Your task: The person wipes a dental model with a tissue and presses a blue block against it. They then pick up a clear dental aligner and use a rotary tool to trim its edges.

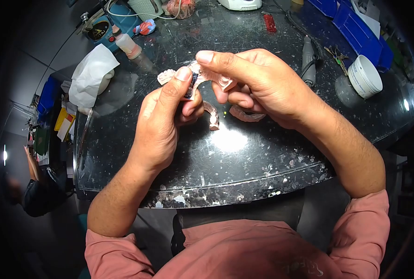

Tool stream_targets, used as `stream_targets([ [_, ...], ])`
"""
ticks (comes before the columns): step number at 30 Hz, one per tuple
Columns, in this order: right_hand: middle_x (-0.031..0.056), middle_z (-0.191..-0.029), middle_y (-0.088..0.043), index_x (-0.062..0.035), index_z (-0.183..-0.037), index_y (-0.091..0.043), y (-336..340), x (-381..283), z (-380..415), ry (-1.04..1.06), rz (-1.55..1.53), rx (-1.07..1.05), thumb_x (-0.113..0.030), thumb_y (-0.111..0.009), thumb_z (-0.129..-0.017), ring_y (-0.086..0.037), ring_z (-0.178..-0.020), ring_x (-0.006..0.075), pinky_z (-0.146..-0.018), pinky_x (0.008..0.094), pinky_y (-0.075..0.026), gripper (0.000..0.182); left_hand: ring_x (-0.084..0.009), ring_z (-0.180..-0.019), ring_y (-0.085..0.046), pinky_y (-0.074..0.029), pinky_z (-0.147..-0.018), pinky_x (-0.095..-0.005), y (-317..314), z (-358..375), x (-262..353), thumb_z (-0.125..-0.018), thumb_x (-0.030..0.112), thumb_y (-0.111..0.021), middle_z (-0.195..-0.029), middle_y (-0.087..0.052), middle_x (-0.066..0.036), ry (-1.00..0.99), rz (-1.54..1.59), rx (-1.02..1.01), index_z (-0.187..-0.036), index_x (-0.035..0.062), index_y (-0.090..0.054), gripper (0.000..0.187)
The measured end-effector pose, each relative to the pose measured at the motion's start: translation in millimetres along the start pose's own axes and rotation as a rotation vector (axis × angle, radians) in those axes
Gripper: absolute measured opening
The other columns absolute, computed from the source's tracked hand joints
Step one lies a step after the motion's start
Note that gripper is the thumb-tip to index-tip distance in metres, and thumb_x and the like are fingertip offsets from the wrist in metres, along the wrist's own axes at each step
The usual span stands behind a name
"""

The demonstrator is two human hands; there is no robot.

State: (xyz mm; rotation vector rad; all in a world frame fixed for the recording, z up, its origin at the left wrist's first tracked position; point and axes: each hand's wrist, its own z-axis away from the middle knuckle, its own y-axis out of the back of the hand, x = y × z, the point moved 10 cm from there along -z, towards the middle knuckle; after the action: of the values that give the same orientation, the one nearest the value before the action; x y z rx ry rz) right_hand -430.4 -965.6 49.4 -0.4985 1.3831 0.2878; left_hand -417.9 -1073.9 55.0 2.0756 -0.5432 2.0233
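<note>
Above the table, my left hand [158,118] and my right hand [274,83] together grip a pale dental cast [224,83] with a row of teeth at its left end. My left thumb presses against it from the near side, beside a dark patch on the cast [190,91]. On the other end, my right thumb lies along the top while the fingers curl beneath. Behind the left fingers, a brownish arch-shaped piece [213,121] rests on the table, partly covered. Under my right fingers lies a translucent pinkish arch [246,115], also partly hidden.
A plastic bottle [127,45] and a white cloth [91,76] are at left. To the right lie a grey handpiece [308,60], keys [339,60] and a white tub [364,76]. Blue bins [360,32] line the back right. Another person's arm [32,163] shows far left.
</note>
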Motion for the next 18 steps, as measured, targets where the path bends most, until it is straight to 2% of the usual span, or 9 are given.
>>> stream_targets([
  [2,-0.0022,-0.048,-0.047,-0.0032,-0.074,-0.06,-2,-2,2,0.0,0.005,0.016,-0.048,-0.06,-0.093,-0.038,-0.036,0.0036,-0.033,0.0197,-0.027,0.049,-0.0071,-0.06,-0.033,-0.026,-0.057,-0.0233,0,-1,0,-0.104,0.04,-0.042,-0.064,-0.04,0.003,0.007,0.034,-0.002,-0.07,0.0087,-0.049,0.047],
  [4,-0.0025,-0.041,-0.038,-0.0025,-0.067,-0.062,-1,-1,2,-0.02,-0.007,0.062,-0.047,-0.06,-0.095,-0.032,-0.032,0.006,-0.036,0.0213,-0.027,0.053,-0.0071,-0.059,-0.032,-0.026,-0.057,-0.0231,-4,-2,-3,-0.104,0.038,-0.043,-0.063,-0.038,0.004,0.033,0.127,-0.067,-0.069,0.0094,-0.048,0.046],
  [8,-0.0023,-0.041,-0.039,-0.0022,-0.067,-0.062,1,-1,3,-0.021,0.005,0.064,-0.047,-0.06,-0.095,-0.032,-0.032,0.0061,-0.036,0.0215,-0.027,0.053,-0.007,-0.059,-0.031,-0.026,-0.056,-0.0227,-2,-3,-7,-0.104,0.039,-0.043,-0.062,-0.037,0.004,0.056,0.143,-0.051,-0.068,0.0101,-0.046,0.046],
  [10,-0.0015,-0.049,-0.05,-0.0009,-0.076,-0.063,1,-2,1,0.005,0.012,0.013,-0.049,-0.057,-0.095,-0.041,-0.036,0.0037,-0.034,0.0186,-0.03,0.052,-0.007,-0.059,-0.032,-0.027,-0.056,-0.0235,-3,-3,-8,-0.105,0.043,-0.038,-0.063,-0.038,0.004,0.066,0.152,-0.095,-0.074,0.0089,-0.051,0.048],
  [13,-0.0016,-0.046,-0.044,-0.0025,-0.071,-0.062,-3,-13,3,0.079,-0.02,0.052,-0.048,-0.056,-0.097,-0.034,-0.034,0.005,-0.035,0.0206,-0.028,0.053,-0.0073,-0.062,-0.037,-0.029,-0.058,-0.0229,-13,-2,6,-0.106,0.047,-0.031,-0.068,-0.047,0.002,-0.041,0.144,-0.024,-0.087,0.007,-0.058,0.052],
  [14,-0.0006,-0.049,-0.049,-0.0025,-0.075,-0.064,-6,-18,6,0.081,-0.027,0.046,-0.049,-0.052,-0.099,-0.038,-0.036,0.0039,-0.036,0.0186,-0.028,0.054,-0.0093,-0.076,-0.05,-0.036,-0.066,-0.024,-9,1,1,-0.107,0.047,-0.025,-0.089,-0.061,-0.004,0.01,0.16,-0.017,-0.106,0.0065,-0.06,0.054],
  [15,-0.0006,-0.049,-0.049,-0.0025,-0.075,-0.064,-4,-18,6,0.085,-0.025,0.045,-0.049,-0.052,-0.099,-0.038,-0.036,0.0039,-0.036,0.0186,-0.028,0.054,-0.0093,-0.076,-0.05,-0.036,-0.066,-0.024,-9,2,-1,-0.107,0.047,-0.025,-0.089,-0.061,-0.004,0.006,0.159,-0.018,-0.106,0.0065,-0.06,0.054],
  [17,0.0058,-0.063,-0.065,0.0008,-0.078,-0.065,-6,-17,5,0.092,-0.02,-0.018,-0.048,-0.05,-0.1,-0.048,-0.041,0.0036,-0.038,0.0179,-0.037,0.056,-0.0176,-0.099,-0.056,-0.042,-0.082,-0.0307,2,1,-5,-0.105,0.052,-0.016,-0.117,-0.062,-0.009,-0.063,0.264,0.067,-0.126,0.0023,-0.056,0.068],
  [18,0.0049,-0.06,-0.063,0.0001,-0.075,-0.065,-8,-22,5,0.149,0.062,-0.01,-0.048,-0.046,-0.101,-0.051,-0.042,0.0045,-0.041,0.0178,-0.04,0.058,-0.0202,-0.111,-0.054,-0.041,-0.094,-0.0364,-2,2,-3,-0.105,0.05,-0.016,-0.128,-0.059,-0.012,-0.108,0.314,-0.086,-0.128,0.0037,-0.056,0.065],
])
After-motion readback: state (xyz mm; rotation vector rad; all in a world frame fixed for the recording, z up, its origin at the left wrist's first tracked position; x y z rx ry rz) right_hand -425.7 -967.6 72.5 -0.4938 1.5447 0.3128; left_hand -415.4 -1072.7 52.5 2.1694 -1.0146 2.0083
